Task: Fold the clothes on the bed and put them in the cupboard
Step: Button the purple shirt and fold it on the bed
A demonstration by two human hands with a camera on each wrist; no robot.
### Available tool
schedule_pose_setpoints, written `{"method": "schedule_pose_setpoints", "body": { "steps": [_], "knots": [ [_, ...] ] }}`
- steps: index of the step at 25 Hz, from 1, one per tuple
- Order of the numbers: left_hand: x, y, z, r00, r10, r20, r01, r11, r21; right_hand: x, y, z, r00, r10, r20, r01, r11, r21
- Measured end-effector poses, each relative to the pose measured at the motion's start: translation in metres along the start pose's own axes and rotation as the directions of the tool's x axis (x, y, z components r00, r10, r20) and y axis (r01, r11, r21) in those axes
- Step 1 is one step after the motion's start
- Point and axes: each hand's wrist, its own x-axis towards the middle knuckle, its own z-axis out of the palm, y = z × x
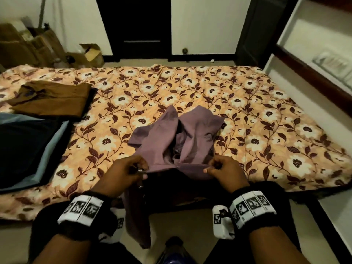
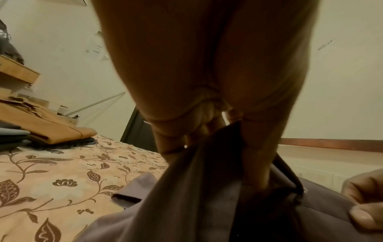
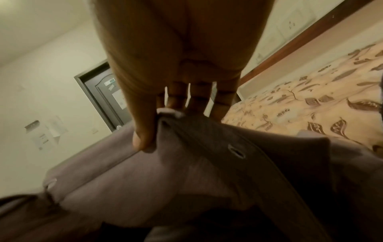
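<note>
I note the left hand [image 1: 124, 171] and right hand [image 1: 223, 171] each pinching the near edge of the mauve shirt [image 1: 177, 136], which lies crumpled on the floral bed [image 1: 247, 103], one part hanging over its edge.

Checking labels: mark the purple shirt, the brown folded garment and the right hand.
purple shirt [image 1: 198, 128]: head view, crumpled upper body.
brown folded garment [image 1: 57, 100]: head view, top face.
right hand [image 1: 226, 172]: head view, back of hand.

the shirt [image 1: 171, 141]'s hanging end blurs below the bed [image 1: 247, 103] edge.
</note>
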Motion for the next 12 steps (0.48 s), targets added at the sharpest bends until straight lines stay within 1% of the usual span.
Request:
{"method": "schedule_pose_setpoints", "body": {
  "steps": [1, 2, 3, 4, 5, 6, 7, 8, 9, 10, 11, 12],
  "knots": [
    [-0.003, 0.002, 0.004, 0.994, 0.003, -0.114, -0.002, 1.000, 0.006, -0.004, -0.001, -0.002, 1.000, 0.010, 0.000, -0.010, 0.999, 0.039],
    [-0.006, 0.002, 0.010, 0.971, 0.019, -0.237, -0.009, 0.999, 0.043, -0.010, -0.004, -0.001, 1.000, 0.021, -0.009, -0.020, 0.995, 0.094],
    [-0.011, 0.003, 0.018, 0.936, 0.047, -0.349, -0.013, 0.995, 0.098, -0.018, -0.007, 0.003, 0.999, 0.026, -0.023, -0.022, 0.988, 0.154],
    [-0.017, 0.003, 0.026, 0.900, 0.059, -0.432, 0.006, 0.989, 0.147, -0.027, -0.012, 0.009, 0.999, 0.041, -0.027, -0.035, 0.979, 0.203],
    [-0.024, 0.005, 0.031, 0.874, 0.044, -0.484, 0.040, 0.986, 0.163, -0.033, -0.017, 0.016, 0.998, 0.063, -0.015, -0.057, 0.969, 0.240],
    [-0.028, 0.007, 0.036, 0.859, 0.013, -0.512, 0.076, 0.985, 0.153, -0.039, -0.024, 0.023, 0.996, 0.087, 0.021, -0.089, 0.959, 0.271],
    [-0.029, 0.010, 0.039, 0.853, -0.024, -0.521, 0.103, 0.987, 0.124, -0.042, -0.031, 0.029, 0.992, 0.098, 0.075, -0.117, 0.938, 0.326],
    [-0.030, 0.012, 0.042, 0.849, -0.060, -0.525, 0.100, 0.994, 0.049, -0.046, -0.038, 0.036, 0.984, 0.096, 0.152, -0.151, 0.900, 0.410],
    [-0.029, 0.015, 0.047, 0.845, -0.084, -0.528, 0.055, 0.996, -0.071, -0.048, -0.045, 0.043, 0.968, 0.081, 0.239, -0.197, 0.834, 0.516],
    [-0.028, 0.017, 0.053, 0.846, -0.097, -0.524, -0.024, 0.975, -0.220, -0.050, -0.050, 0.048, 0.945, 0.057, 0.323, -0.259, 0.733, 0.629],
    [-0.027, 0.021, 0.062, 0.856, -0.114, -0.505, -0.103, 0.918, -0.382, -0.053, -0.054, 0.052, 0.921, 0.031, 0.389, -0.327, 0.608, 0.724],
    [-0.026, 0.024, 0.071, 0.874, -0.141, -0.466, -0.152, 0.830, -0.536, -0.054, -0.055, 0.056, 0.907, 0.012, 0.420, -0.370, 0.498, 0.784]
  ]
}}
